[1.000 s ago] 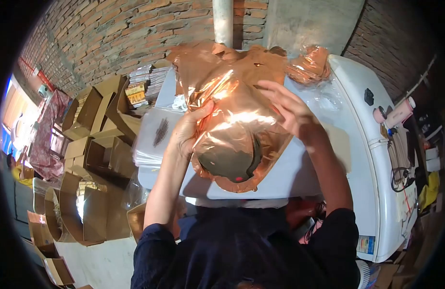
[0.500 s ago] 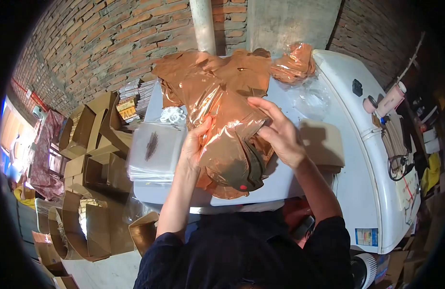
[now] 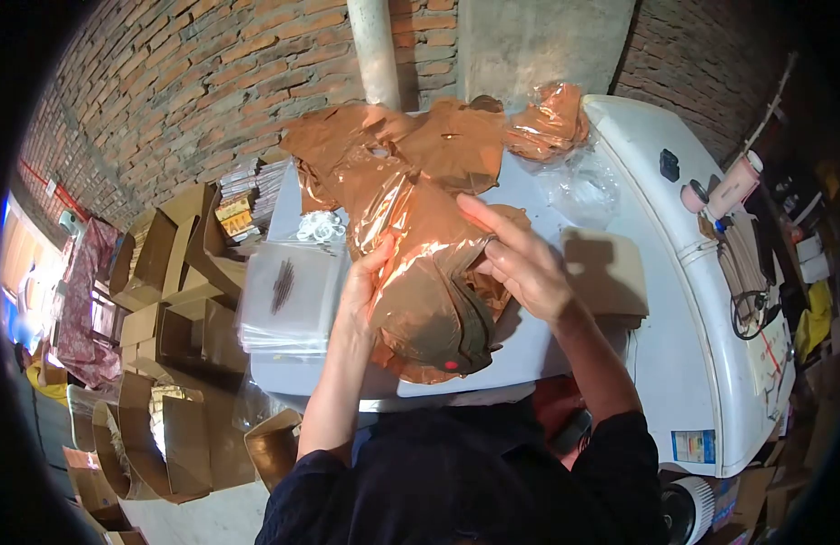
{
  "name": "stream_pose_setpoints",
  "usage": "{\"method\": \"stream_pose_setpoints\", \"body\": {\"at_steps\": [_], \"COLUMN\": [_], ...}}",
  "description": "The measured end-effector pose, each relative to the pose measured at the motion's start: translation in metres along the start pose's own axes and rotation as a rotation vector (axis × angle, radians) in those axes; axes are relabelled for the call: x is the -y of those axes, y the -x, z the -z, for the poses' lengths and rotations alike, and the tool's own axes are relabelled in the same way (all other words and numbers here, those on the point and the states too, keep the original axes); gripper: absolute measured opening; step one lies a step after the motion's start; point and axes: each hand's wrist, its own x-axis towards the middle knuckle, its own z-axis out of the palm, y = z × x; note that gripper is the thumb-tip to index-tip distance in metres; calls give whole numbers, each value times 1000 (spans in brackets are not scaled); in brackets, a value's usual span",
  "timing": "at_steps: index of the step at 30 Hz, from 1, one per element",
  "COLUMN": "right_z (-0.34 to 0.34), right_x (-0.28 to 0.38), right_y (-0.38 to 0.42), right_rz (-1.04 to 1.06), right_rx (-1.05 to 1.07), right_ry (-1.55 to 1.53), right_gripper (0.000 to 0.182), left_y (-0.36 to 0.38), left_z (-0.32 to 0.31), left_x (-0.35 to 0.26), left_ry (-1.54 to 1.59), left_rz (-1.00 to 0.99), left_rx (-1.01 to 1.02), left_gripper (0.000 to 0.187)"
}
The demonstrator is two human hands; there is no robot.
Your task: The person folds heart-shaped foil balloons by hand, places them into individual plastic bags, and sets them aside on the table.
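A shiny bundle of thin brown sheets in clear plastic [image 3: 420, 300] lies between my hands, with a red dot near its lower end. My left hand [image 3: 363, 282] grips its left side, thumb on top. On the right edge, my right hand [image 3: 521, 259] pinches the layers, fingers bent at the opening where several edges fan out. Beyond it spreads a heap of the same brown material [image 3: 447, 141]. A stack of clear plastic bags [image 3: 288, 295] rests left of my left hand. Beside my right wrist sits a stack of tan card sheets [image 3: 606, 272].
White rings [image 3: 322, 227] lie behind the clear bags. Another brown bundle [image 3: 547, 123] and crumpled clear plastic [image 3: 579, 186] are at the table's back right. Open cardboard boxes [image 3: 188, 427] crowd the left. A white appliance [image 3: 692, 300] flanks the right, with a pink device [image 3: 736, 186] on it.
The bundle has tipped slightly, its red dot moving down and left a little. My right fingers have shifted slightly along its edge; the whole view has drifted a bit.
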Motion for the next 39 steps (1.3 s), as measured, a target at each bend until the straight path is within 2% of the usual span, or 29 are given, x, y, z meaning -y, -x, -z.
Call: {"method": "stream_pose_setpoints", "body": {"at_steps": [3, 6, 11, 15, 24, 27, 28, 32, 35, 38, 39], "right_z": [-3, -3, -4, -4, 0, 9, 8, 9, 10, 16, 15], "right_x": [7, 2, -2, 0, -8, -20, -22, -19, -23, -19, -15], "right_y": [3, 8, 13, 16, 13, 12, 11, 9, 8, 8, 8], "right_rz": [-16, 55, 142, 116, 113, 52, 32, -48, -32, 7, -40], "right_rx": [0, -13, -76, -89, -118, -155, -189, -228, -231, -197, -207], "right_ry": [252, 282, 438, 257, 248, 98, -46, -159, -40, 319, 313], "right_gripper": [55, 57, 55, 53, 49, 48, 48, 49, 50, 51, 51], "left_y": [-5, -2, 6, 8, 13, 7, 7, 5, 9, 10, 14], "left_z": [16, 9, 1, 5, -2, 4, 7, 4, -10, -7, -10], "left_x": [1, 2, 5, 6, 5, 5, 5, 5, 6, 4, 1], "left_ry": [-34, 38, -59, -79, 25, 18, 12, -59, -41, -67, -104], "left_rz": [-23, 36, -8, -17, 41, 25, 17, -19, 7, 46, 39], "left_rx": [-1, 7, -17, -7, -26, -40, -46, -81, -99, -90, -99], "left_gripper": [27, 25, 26, 28, 25, 24, 24, 24, 25, 25, 25]}}
